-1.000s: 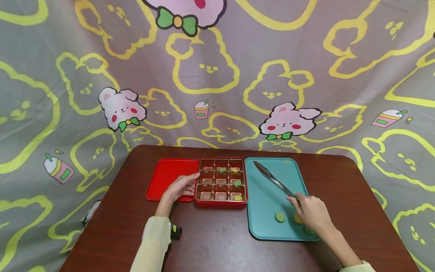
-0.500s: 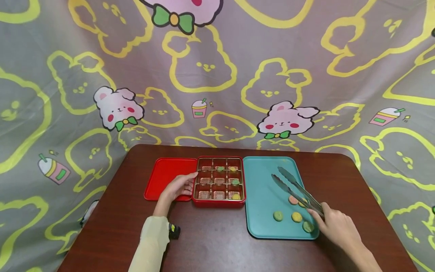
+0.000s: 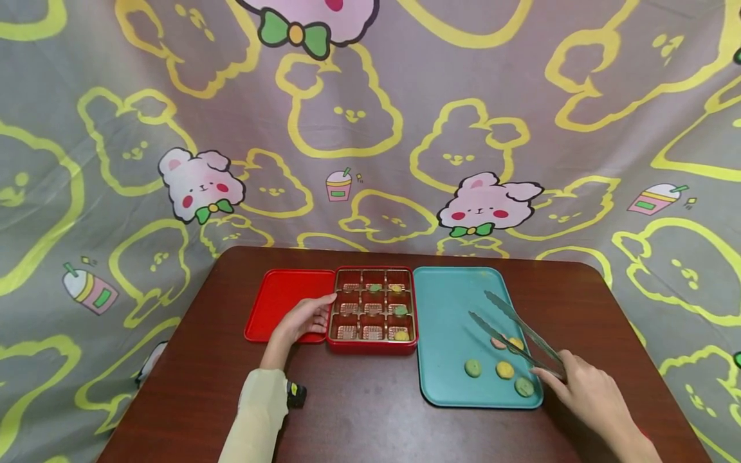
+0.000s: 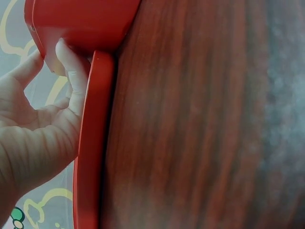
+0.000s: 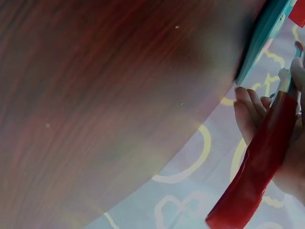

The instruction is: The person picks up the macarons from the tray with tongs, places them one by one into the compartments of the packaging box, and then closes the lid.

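My left hand [image 3: 305, 318] touches the left wall of a red compartment box [image 3: 372, 347]; its thumb and fingers meet that wall in the left wrist view. The box has a gold divided insert with a few green and yellow macarons in its compartments. My right hand [image 3: 593, 392] grips a pair of metal tongs [image 3: 529, 330], whose red handle [image 5: 259, 157] shows in the right wrist view. The tongs' arms are spread, with nothing between their tips. They reach above a pink macaron [image 3: 497, 344] and a yellow macaron [image 3: 516, 346] on the teal tray [image 3: 446, 308].
Nearer the tray's front lie a green macaron [image 3: 473, 368], a yellow macaron [image 3: 505, 370] and another green macaron [image 3: 524, 387]. A flat red lid [image 3: 280, 292] lies left of the box. The brown table [image 3: 370, 411] stands before a patterned cloth [image 3: 370, 83].
My right hand has moved right and toward me with the tongs. The tongs have spread from closed to open, uncovering macarons on the tray. The left hand stays at the box.
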Available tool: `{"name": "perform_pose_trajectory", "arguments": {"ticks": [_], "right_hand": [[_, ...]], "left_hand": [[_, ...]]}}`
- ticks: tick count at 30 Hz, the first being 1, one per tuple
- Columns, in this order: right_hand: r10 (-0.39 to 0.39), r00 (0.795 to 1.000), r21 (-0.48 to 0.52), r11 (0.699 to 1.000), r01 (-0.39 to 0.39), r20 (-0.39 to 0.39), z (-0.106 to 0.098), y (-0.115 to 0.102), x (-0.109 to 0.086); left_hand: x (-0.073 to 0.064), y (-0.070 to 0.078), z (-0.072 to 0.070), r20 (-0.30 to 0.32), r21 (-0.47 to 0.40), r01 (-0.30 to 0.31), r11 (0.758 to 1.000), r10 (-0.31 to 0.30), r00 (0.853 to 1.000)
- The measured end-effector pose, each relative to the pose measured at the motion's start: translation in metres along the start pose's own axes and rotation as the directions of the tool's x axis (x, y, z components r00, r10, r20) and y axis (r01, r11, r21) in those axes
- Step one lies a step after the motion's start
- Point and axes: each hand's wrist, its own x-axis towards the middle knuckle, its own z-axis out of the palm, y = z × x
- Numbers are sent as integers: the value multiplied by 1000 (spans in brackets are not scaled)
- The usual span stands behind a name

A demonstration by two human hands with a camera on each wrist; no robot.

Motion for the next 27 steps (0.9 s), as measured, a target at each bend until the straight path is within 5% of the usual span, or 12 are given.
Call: {"name": "perform_pose_trajectory", "arguments": {"ticks": [19, 27], "right_hand": [[76, 980, -37, 997, -71, 182, -14, 7, -12], [67, 982, -48, 997, -60, 178, -13, 8, -12]], "left_hand": [[0, 0, 0, 7, 11, -14, 1000, 14, 1000], [-1, 0, 0, 3, 14, -15, 1000, 15, 1000]]}}
